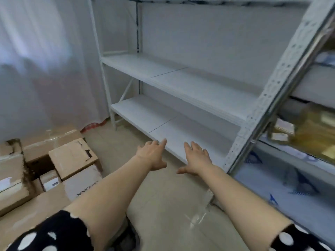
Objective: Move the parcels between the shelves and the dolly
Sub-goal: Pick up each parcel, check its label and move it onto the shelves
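Spotted sleeves (54, 232), both arms stretched toward the lower shelf (145, 113).
Her left hand (153, 154) and right hand (196, 158) are spread, empty; parcels (72, 156) heaped loosely at left could topple if grabbed carelessly.

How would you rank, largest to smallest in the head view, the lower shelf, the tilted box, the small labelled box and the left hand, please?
1. lower shelf
2. tilted box
3. left hand and small labelled box look alike, so unranked.
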Available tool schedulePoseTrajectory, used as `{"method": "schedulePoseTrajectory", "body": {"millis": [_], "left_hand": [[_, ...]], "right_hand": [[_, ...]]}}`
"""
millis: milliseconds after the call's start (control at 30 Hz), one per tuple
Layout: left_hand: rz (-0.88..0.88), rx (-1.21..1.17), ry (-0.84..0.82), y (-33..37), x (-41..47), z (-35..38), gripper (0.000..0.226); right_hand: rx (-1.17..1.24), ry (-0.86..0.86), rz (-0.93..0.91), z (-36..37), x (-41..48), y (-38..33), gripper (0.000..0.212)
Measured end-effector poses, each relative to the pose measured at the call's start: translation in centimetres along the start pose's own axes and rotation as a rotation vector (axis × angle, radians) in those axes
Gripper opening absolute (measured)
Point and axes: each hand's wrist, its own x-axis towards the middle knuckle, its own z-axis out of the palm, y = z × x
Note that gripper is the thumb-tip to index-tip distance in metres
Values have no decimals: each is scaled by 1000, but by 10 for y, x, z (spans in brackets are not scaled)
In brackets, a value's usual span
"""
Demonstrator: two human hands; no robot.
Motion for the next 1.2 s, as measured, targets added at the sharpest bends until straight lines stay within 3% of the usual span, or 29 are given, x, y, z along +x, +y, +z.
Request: {"method": "schedulePoseTrajectory", "body": {"millis": [233,600,900,1200], "left_hand": [[444,-32,62,162,-49,-12,72],[863,11,50,435,-153,-3,83],[998,-26,23,699,-228,43,74],[1014,26,32,856,-219,75,62]], "right_hand": [[134,108,414,-20,-172,106,100],[227,268,835,-21,-413,272,94],[326,367,1005,0,-601,469,86],[478,456,996,10,-665,622,67]]}}
